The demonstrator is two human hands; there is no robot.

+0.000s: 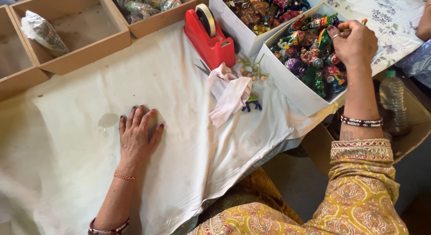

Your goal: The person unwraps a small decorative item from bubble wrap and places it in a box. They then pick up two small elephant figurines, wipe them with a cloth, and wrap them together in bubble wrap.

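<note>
My left hand (137,136) lies flat, fingers spread, on a clear plastic sheet (109,121) on the white cloth (179,140). My right hand (354,42) reaches into a white box (292,84) full of small painted animal figurines (314,59), its fingers pinched on one figurine at the box's far side. A single blue and green figurine (252,102) stands on the cloth beside a crumpled pink-white cloth strip (230,96).
A red tape dispenser (208,37) stands behind the strip, with scissors (203,66) beside it. A second white box (251,15) holds more figurines. Brown trays (67,28) line the far left, one with a wrapped bundle (42,33). A plastic bottle (395,102) sits lower right.
</note>
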